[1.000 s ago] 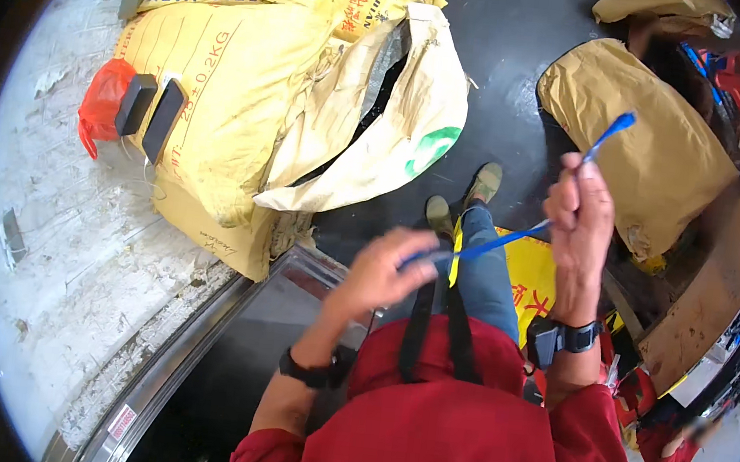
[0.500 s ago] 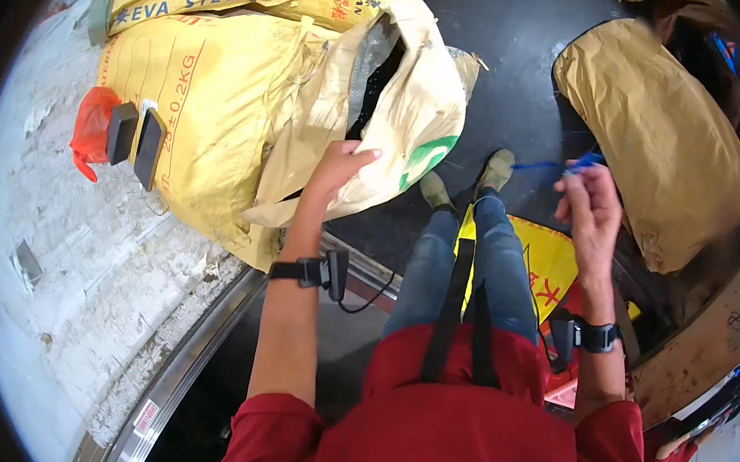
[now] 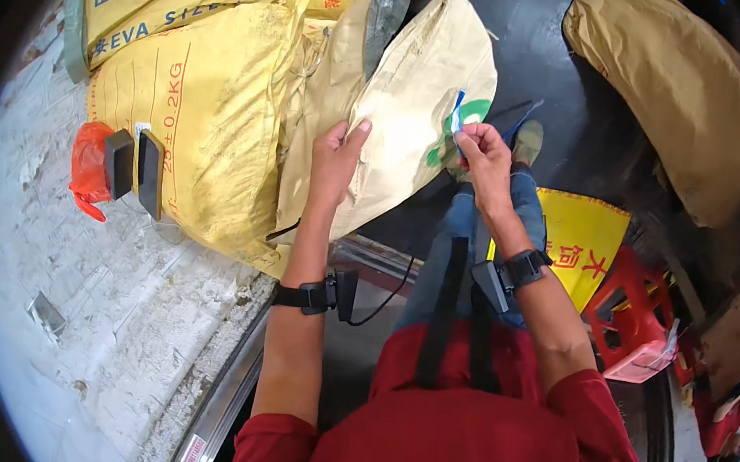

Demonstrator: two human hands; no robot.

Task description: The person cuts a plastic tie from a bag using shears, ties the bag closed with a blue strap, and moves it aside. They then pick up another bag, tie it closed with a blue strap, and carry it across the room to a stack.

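The right hand has a blue strip pinched between thumb and fingers, with its pale, glinting end poking up past the fingertips toward the sack. Another bit of blue trails out behind the knuckles, on the far right of them; from where I stand, I can't tell for sure whether it belongs to the same strip. The left hand is closed on a fold of the pale sack, its thumb lying on the outside while the other fingertips are mostly hidden in the cloth. So the sack spreads between the two hands and beyond them, its dark mouth gaping on the far side of the left hand, and the strip is held right over the green mark near its right edge.

Each wrist wears a black strap with a small dark box. Left of the pale sack bulges a big yellow sack, with two dark flat devices leaning at its outer side and a red plastic bag just beside them. Across the dark floor, well to the right, lies a brown sack; nearer the person's legs are a yellow sheet and a red stool.
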